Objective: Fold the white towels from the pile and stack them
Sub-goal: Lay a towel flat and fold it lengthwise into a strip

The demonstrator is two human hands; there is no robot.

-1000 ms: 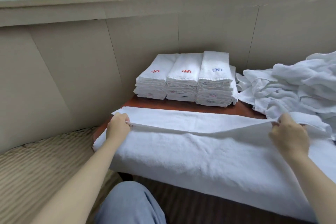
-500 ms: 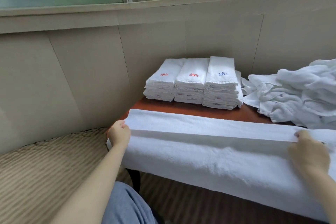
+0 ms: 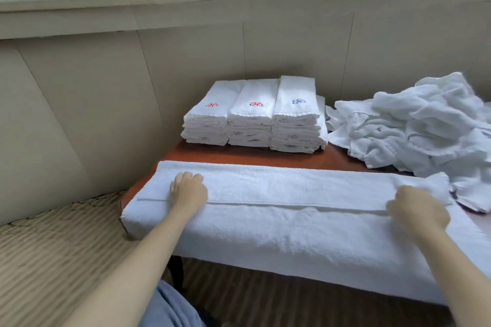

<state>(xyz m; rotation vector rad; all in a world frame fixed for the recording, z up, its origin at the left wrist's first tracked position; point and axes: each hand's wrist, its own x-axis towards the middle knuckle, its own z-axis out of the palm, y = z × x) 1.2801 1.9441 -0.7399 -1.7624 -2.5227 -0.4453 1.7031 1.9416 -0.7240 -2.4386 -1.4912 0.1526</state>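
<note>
**Long towel laid on table, far part folded over; both hands on the flap**

The towel (image 3: 292, 223) lies lengthwise along the near side of the table (image 3: 265, 156). Its far part is folded toward the person, and the flap's free edge runs as a straight line across it. The near part hangs over the table's front edge and hides it. The table shows only as a red-brown strip behind the towel and a corner at its left end. Its right end is covered and cut off by the frame.

The left hand (image 3: 189, 192) rests on the flap near the table's left end, knuckles up and fingers curled under. The fingertips are hidden, so I cannot tell whether it pinches or only presses. The right hand (image 3: 418, 211) sits over the flap's edge toward the table's right end. Its fingers are hidden behind the back of the hand, so its grip cannot be told either. The hands are well apart.

The folded stack (image 3: 255, 114) stands at the table's far side in three columns touching side by side. The top towels carry two red marks and one blue, and the small edge labels are illegible. A sliver of white shows behind the right column, and what it is cannot be made out.

The pile (image 3: 425, 125) lies crumpled on the table's far right and is cut off by the frame edge. The towels in it cannot be counted.

A knee (image 3: 170, 308) in blue cloth shows below the table's front, cut off at the bottom.
</note>
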